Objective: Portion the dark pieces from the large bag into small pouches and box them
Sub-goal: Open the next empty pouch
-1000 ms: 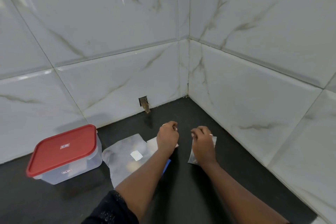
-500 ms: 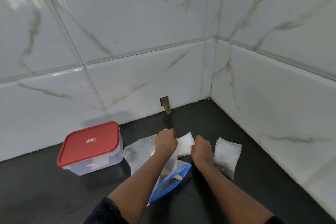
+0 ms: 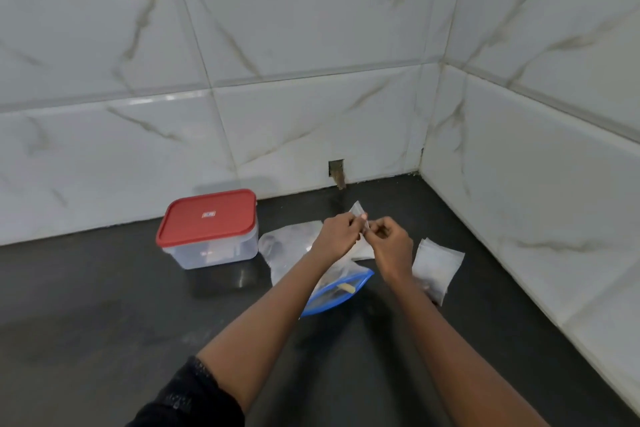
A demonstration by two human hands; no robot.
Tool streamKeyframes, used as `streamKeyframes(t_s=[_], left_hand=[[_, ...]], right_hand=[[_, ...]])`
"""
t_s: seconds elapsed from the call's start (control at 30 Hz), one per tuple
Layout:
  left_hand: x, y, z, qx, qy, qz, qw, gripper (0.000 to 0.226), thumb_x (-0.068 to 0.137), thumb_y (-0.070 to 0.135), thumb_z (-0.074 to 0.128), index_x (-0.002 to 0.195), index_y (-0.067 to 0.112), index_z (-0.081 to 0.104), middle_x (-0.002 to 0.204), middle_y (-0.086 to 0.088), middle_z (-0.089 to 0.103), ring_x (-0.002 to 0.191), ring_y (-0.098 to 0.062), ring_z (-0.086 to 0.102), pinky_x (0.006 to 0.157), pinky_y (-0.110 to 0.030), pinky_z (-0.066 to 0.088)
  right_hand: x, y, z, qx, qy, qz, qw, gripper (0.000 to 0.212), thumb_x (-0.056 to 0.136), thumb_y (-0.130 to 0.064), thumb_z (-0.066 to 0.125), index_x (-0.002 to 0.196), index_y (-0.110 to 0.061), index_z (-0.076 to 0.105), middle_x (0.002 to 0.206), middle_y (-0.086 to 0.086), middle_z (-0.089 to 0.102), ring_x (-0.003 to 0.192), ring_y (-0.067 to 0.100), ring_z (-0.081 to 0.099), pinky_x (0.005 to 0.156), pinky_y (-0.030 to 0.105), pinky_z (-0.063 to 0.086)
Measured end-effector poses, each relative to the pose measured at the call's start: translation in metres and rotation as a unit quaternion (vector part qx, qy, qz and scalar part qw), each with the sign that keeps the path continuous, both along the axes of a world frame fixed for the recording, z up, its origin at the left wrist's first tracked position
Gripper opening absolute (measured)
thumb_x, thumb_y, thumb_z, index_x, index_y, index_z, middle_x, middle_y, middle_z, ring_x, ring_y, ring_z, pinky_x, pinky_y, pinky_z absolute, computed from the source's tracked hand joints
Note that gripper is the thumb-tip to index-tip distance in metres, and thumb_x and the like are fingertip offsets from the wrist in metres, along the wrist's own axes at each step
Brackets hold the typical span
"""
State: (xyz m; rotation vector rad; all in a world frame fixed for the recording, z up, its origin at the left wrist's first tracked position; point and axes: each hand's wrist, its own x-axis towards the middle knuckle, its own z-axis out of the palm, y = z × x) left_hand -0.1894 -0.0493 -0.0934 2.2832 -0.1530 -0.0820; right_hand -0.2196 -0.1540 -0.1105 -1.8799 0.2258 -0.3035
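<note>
Forearms, ours, ran out from the near edge of the dark surface and met over its middle, so that both hands could work on one thing. Beneath them lay the large bag, flat, with its blue-zipped mouth turned to the near edge. We judged this kept the dark pieces within easy reach, though the pieces themselves were hard to make out through the plastic.

Just beyond it the left hand and the right hand held a small pouch off the surface. Each had its fingers curled and its fingertips pinching the pouch from its own side. We took that two-sided pinch for a way of parting the mouth before filling; whether it had opened we could not tell.

To the right of the right hand, towards the right edge, a pile of pouches lay flat, near enough to draw from one at a time. A dark fleck showed at its near end, and we could not say if any were filled. Left of the bag and nearer the back edge stood the box, its red lid on, so boxing seemed some way off. Behind it rose the tiled wall.
</note>
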Motion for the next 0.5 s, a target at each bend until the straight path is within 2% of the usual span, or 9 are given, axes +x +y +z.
streamKeyframes(t_s=[0.1, 0.23, 0.4, 0.5], left_hand=[[-0.014, 0.01, 0.006, -0.039, 0.01, -0.001, 0.999, 0.034, 0.099, 0.034, 0.04, 0.085, 0.01, 0.058, 0.087, -0.01, 0.064, 0.08, -0.02, 0.059, 0.072, -0.029, 0.045], [-0.033, 0.023, 0.013, -0.144, 0.01, 0.001, 0.99, 0.03, 0.098, 0.037, 0.042, 0.079, 0.018, 0.056, 0.075, 0.001, 0.057, 0.069, -0.01, 0.053, 0.068, -0.022, 0.045], [-0.045, 0.045, 0.01, -0.171, -0.026, 0.023, 0.985, 0.022, 0.097, 0.025, 0.044, 0.08, 0.019, 0.056, 0.073, 0.003, 0.057, 0.073, -0.011, 0.054, 0.075, -0.031, 0.047], [-0.055, 0.055, 0.009, -0.193, -0.021, 0.016, 0.981, 0.024, 0.096, 0.033, 0.047, 0.082, 0.016, 0.057, 0.074, 0.003, 0.058, 0.072, -0.009, 0.055, 0.072, -0.024, 0.047]], right_hand=[[-0.015, 0.009, 0.005, 0.063, -0.013, 0.019, 0.998, 0.01, 0.084, -0.009, 0.067, 0.076, -0.009, 0.061, 0.069, -0.002, 0.062, 0.067, 0.008, 0.057, 0.061, 0.012, 0.046], [-0.03, 0.021, 0.013, 0.118, -0.031, 0.051, 0.991, 0.018, 0.081, -0.002, 0.068, 0.072, -0.016, 0.061, 0.074, -0.001, 0.068, 0.071, 0.006, 0.065, 0.063, 0.012, 0.052], [-0.05, 0.04, 0.019, 0.172, -0.035, 0.084, 0.981, 0.015, 0.079, 0.002, 0.07, 0.075, -0.009, 0.061, 0.074, -0.004, 0.068, 0.066, -0.005, 0.066, 0.06, 0.005, 0.05], [-0.06, 0.049, 0.014, 0.193, -0.033, 0.08, 0.977, 0.017, 0.079, 0.005, 0.069, 0.075, -0.009, 0.061, 0.078, 0.001, 0.069, 0.074, 0.002, 0.068, 0.063, 0.007, 0.052]])
